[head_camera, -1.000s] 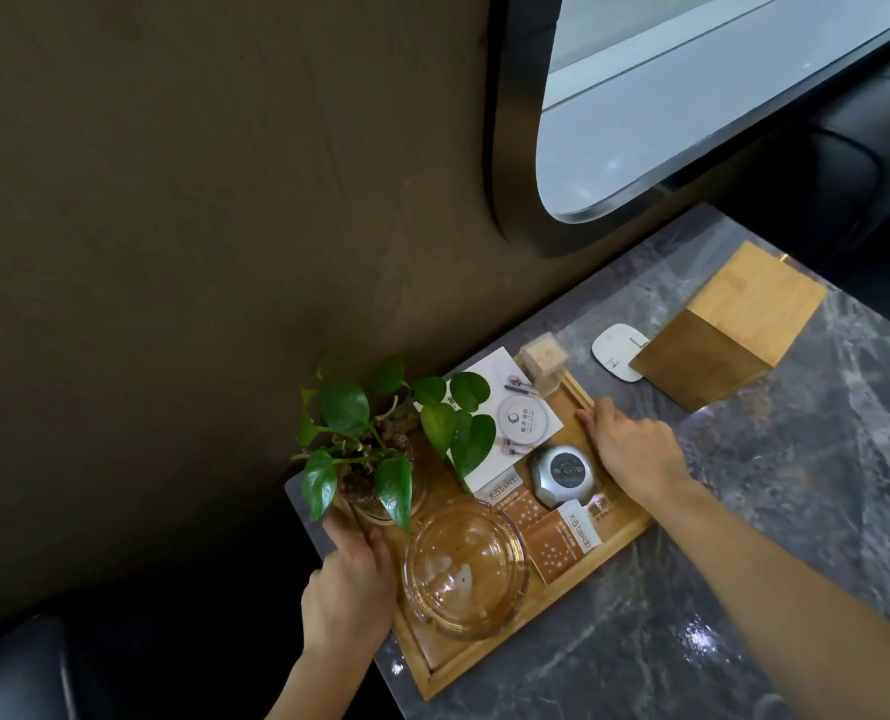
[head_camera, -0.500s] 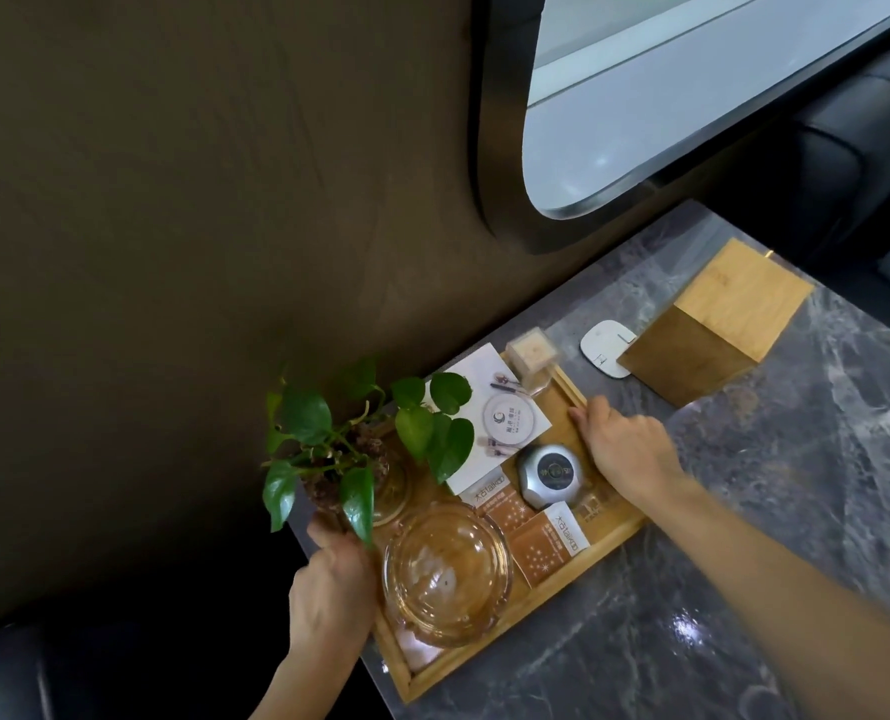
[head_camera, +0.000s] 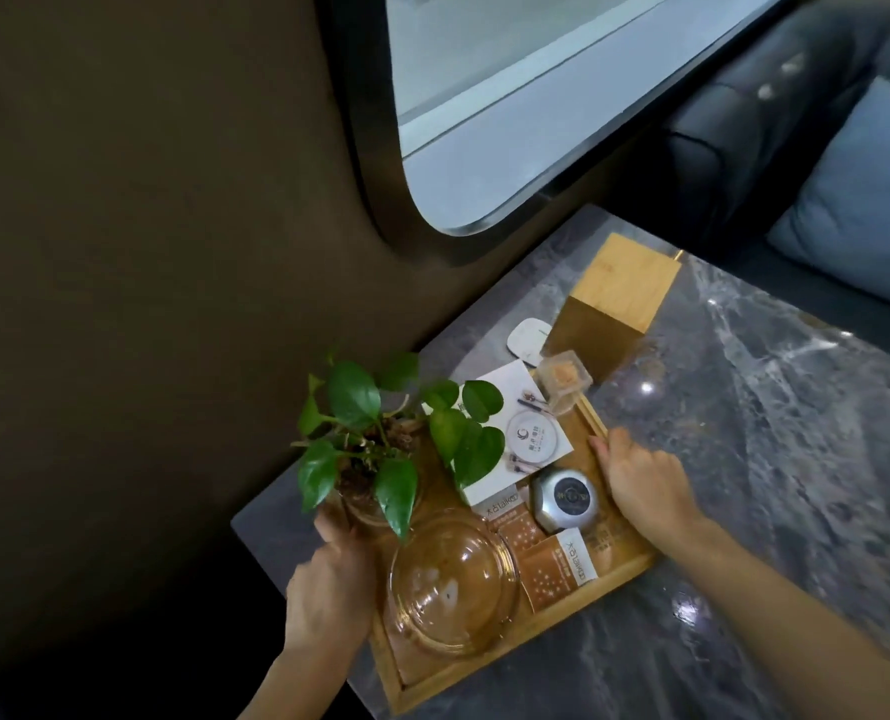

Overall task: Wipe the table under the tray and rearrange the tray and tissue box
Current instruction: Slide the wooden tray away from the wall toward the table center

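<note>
A wooden tray (head_camera: pixel 515 644) lies on the grey marble surface (head_camera: pixel 775 459), near the dark wall (head_camera: pixel 147 226) and at the left corner of the surface. The left hand (head_camera: pixel 328 595) holds the tray at its left edge; the grip is closed around this rim, with fingers beside the glass pot of the plant. The right hand (head_camera: pixel 640 483) holds the opposite, right rim of the tray, and its grip is also closed on the wood, thumb on the inner side. If the tray is lifted or only resting on the surface, I cannot tell.

In the tray stand several things. At the left is a green plant (head_camera: pixel 380 439) in a small glass pot, and its leaves hang over the other things. In front of it is a round amber glass bowl (head_camera: pixel 453 579), which looks empty. Beside the bowl lie brown packets (head_camera: pixel 552 569) with white labels, partly one over another. Behind them stands a round silver device (head_camera: pixel 565 498), just beside the right hand. A white card (head_camera: pixel 521 433) lies at the back of the tray, and at the far corner is a small clear box (head_camera: pixel 562 379) with something pale orange inside.

The wooden tissue box (head_camera: pixel 614 304) stands on the surface just behind the tray. A small white flat object (head_camera: pixel 526 337) lies beside the tissue box, on the wall side.
</note>
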Motion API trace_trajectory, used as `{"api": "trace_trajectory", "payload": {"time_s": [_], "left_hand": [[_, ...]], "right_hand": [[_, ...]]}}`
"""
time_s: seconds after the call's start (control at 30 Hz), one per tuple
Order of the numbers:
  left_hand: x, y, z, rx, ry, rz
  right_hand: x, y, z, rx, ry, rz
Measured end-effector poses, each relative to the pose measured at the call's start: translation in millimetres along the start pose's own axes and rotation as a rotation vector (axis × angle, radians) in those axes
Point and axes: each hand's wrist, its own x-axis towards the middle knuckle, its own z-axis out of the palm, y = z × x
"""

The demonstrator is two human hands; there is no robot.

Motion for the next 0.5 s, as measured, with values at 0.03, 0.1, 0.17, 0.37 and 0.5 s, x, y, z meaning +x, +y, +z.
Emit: {"api": "trace_trajectory", "payload": {"time_s": [0.03, 0.1, 0.17, 0.37, 0.5], "left_hand": [[-2, 5, 1, -0.005, 0.000, 0.031], [-6, 17, 4, 0.026, -0.002, 0.127], [-10, 30, 7, 0.045, -0.001, 0.217], [-15, 84, 23, 0.091, -0.021, 0.456], [-29, 132, 33, -0.025, -0.021, 0.527]], "right_hand": [[-9, 7, -3, 0.000, 0.002, 0.033], [-28, 24, -10, 0.003, 0.028, 0.095], [-47, 40, -18, 0.005, 0.039, 0.147], [-107, 93, -39, 0.012, -0.059, 0.411], [-145, 126, -52, 0.148, -0.193, 0.691]]}}
